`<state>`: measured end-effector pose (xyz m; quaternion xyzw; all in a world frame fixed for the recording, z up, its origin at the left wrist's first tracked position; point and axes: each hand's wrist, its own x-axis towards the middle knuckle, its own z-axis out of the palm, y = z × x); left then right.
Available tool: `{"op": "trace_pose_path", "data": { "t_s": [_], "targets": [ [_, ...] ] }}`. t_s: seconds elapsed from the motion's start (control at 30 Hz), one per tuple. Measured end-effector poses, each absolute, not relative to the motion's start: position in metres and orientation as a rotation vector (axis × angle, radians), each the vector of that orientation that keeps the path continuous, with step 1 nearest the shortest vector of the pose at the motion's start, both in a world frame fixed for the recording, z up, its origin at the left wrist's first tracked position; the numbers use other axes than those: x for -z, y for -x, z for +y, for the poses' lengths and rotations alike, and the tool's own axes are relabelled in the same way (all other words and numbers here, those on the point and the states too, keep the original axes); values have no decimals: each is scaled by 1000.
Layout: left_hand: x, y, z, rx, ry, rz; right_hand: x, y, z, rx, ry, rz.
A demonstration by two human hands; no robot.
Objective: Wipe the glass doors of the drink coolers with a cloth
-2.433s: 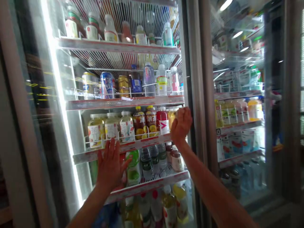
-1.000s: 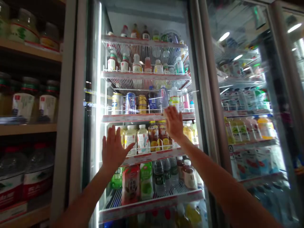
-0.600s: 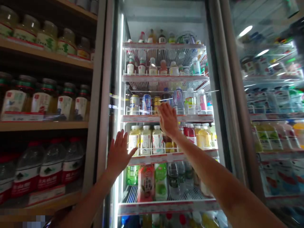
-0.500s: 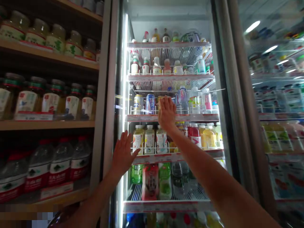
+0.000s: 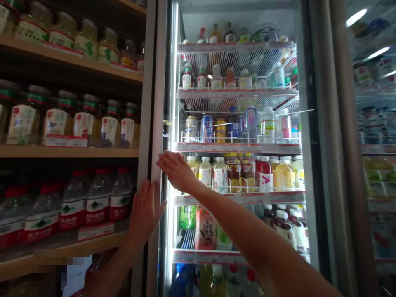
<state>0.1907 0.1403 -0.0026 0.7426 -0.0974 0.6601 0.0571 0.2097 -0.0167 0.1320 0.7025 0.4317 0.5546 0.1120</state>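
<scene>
My right hand [image 5: 178, 172] reaches across to the left edge of a lit drinks fridge, fingers stretched out and holding nothing. Just below and to its left, my left hand [image 5: 144, 212] is open too, its fingers up against or close to the grey upright frame [image 5: 159, 103]; I cannot tell whether either hand touches it. Behind my right hand stand clear-labelled tea bottles [image 5: 220, 175] on a wire shelf. A blue can [image 5: 206, 128] and a gold can [image 5: 220, 130] sit one shelf higher. My right forearm hides part of a pink bottle [image 5: 205, 229] lower down.
Wooden shelves [image 5: 77, 152] on the left carry dark-capped juice bottles [image 5: 85, 119] and red-capped water bottles [image 5: 98, 202]. To the right, a thick metal post [image 5: 338, 123] divides this fridge from another glass-fronted one. Light reflections show across the fridge front.
My right hand has swept left and down from in front of the can shelf to the fridge's left edge. My left hand has shifted slightly left and down. The view has turned left.
</scene>
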Motion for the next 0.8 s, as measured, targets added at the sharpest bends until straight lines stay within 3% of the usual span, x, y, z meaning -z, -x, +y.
{"op": "trace_pose_path", "data": {
  "t_s": [0.13,0.3,0.5,0.7,0.8],
  "targets": [
    [32,-187,157,-1958,-2257,-304,-84,-211,-24,-1423,-1866,1487],
    [43,-176,147,-1916,-2285,-325,-68,-209,-36,-1755,-2198,1180],
    [68,-169,131,-1890,-2427,-368,45,-194,-66,-1443,-1982,1486],
    [82,-167,92,-1887,-2541,-506,25,-196,-125,-1831,-2237,1015],
    [84,-164,62,-1912,-2521,-605,48,-187,-161,-1742,-2181,1073]
  ]
}}
